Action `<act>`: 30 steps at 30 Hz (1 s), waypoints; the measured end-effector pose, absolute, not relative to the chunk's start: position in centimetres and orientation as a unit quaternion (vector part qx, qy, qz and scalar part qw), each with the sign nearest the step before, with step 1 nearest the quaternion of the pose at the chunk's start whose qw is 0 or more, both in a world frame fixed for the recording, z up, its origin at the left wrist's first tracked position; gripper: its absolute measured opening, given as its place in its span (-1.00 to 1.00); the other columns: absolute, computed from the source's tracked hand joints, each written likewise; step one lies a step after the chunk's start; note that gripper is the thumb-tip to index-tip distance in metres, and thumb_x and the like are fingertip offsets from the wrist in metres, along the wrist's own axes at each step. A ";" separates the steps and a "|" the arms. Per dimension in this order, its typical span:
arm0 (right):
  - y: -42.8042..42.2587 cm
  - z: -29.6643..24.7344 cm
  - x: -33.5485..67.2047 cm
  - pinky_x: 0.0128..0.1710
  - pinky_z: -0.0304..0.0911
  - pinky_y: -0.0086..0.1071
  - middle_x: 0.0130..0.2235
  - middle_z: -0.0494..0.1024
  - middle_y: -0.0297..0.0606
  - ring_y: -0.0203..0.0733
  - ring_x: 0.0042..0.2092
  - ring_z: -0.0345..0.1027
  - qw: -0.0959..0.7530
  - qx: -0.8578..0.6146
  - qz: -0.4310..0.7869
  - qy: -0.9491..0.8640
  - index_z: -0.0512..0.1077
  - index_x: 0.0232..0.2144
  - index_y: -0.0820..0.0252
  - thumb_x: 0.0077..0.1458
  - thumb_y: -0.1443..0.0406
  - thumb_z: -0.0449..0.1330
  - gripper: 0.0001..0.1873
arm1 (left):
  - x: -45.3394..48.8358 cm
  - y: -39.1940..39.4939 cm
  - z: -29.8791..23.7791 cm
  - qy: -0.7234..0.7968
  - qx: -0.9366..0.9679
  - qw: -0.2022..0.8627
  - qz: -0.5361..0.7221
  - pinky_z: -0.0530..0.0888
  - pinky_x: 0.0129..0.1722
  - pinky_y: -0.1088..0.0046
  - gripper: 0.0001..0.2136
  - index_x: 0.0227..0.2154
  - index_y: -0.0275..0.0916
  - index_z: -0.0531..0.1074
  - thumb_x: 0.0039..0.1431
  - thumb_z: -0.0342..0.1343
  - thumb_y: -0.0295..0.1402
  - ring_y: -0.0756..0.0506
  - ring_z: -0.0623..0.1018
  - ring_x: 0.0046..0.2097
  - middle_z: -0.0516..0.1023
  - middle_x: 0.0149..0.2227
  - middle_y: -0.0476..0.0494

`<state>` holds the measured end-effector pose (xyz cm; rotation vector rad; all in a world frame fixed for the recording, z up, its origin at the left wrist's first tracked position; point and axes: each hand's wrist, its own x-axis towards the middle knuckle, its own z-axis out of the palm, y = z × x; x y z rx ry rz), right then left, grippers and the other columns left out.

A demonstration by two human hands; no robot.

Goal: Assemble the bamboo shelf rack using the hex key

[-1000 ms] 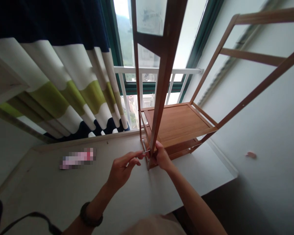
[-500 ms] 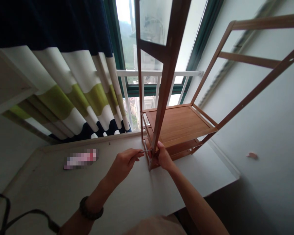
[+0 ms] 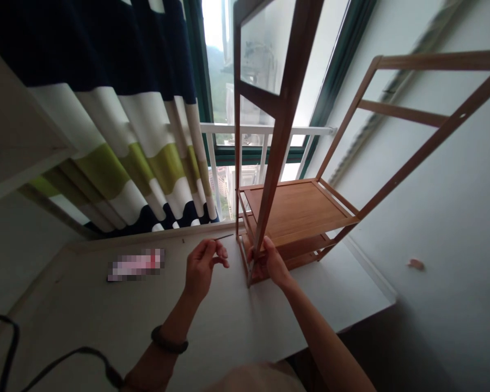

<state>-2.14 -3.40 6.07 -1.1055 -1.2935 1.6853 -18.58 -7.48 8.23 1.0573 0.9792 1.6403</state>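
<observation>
A brown wooden shelf rack (image 3: 300,209) stands on a white surface by the window, its tall side frames rising above the tiers. My left hand (image 3: 201,265) is just left of the rack's near post, apart from it. Between its thumb and finger is a thin metal rod that looks like a hex key (image 3: 224,237), pointing right and touching nothing at its tip. My right hand (image 3: 274,264) is closed around the near post at the height of the lower tiers. Some of its fingers are hidden behind the wood.
A blurred pink and white item (image 3: 135,265) lies on the white surface (image 3: 147,310) at the left. A black cable (image 3: 77,351) curls at the lower left. Striped curtains (image 3: 147,163) hang behind, beside a white window railing (image 3: 310,130). The right wall (image 3: 453,218) is close to the rack.
My left hand has drawn the hex key away from the post, leftward, and turned upward. My right hand has stayed on the post. The view has shifted slightly.
</observation>
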 end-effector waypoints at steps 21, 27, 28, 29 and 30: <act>-9.8 -8.6 -6.0 -0.77 0.20 -0.51 -0.53 0.37 -0.35 -0.39 -0.65 0.25 0.211 -0.474 0.689 -0.507 0.34 -0.26 0.30 0.05 0.07 -0.01 -0.59 | -23.9 -13.7 -7.9 0.678 0.491 0.363 0.410 0.51 -0.44 0.39 -0.70 -0.34 -0.24 0.52 0.01 0.07 -0.13 -0.11 0.53 -0.30 0.57 -0.29 -0.15; -9.6 -11.4 -9.9 -0.70 0.28 -0.46 -0.45 0.40 -0.29 -0.39 -0.60 0.29 0.172 -0.482 0.735 -0.445 0.37 -0.38 0.30 0.01 0.07 0.04 -0.63 | -23.8 -15.5 -11.4 0.669 0.555 0.331 0.367 0.46 -0.23 0.35 -0.76 -0.35 -0.21 0.52 0.08 0.02 -0.21 -0.09 0.52 -0.28 0.56 -0.33 -0.10; -9.5 -11.8 -10.4 -0.69 0.28 -0.47 -0.47 0.40 -0.30 -0.39 -0.60 0.29 0.172 -0.486 0.735 -0.440 0.37 -0.41 0.31 0.00 0.10 0.06 -0.66 | -23.8 -15.5 -11.6 0.671 0.560 0.325 0.362 0.45 -0.21 0.35 -0.77 -0.34 -0.20 0.52 0.09 0.00 -0.23 -0.09 0.52 -0.27 0.56 -0.33 -0.10; -9.3 -12.0 -10.9 -0.69 0.27 -0.49 -0.49 0.40 -0.31 -0.39 -0.60 0.28 0.175 -0.493 0.731 -0.437 0.36 -0.44 0.31 0.00 0.13 0.07 -0.69 | -23.8 -15.5 -11.8 0.673 0.565 0.317 0.356 0.44 -0.19 0.34 -0.77 -0.33 -0.19 0.51 0.11 -0.01 -0.24 -0.08 0.51 -0.26 0.55 -0.32 -0.10; -9.1 -12.3 -11.3 -0.69 0.25 -0.50 -0.51 0.40 -0.31 -0.39 -0.61 0.28 0.180 -0.503 0.725 -0.435 0.36 -0.46 0.30 -0.01 0.15 0.08 -0.72 | -23.9 -15.3 -12.0 0.676 0.572 0.305 0.350 0.43 -0.17 0.34 -0.77 -0.33 -0.19 0.50 0.12 -0.03 -0.24 -0.09 0.50 -0.24 0.54 -0.31 -0.10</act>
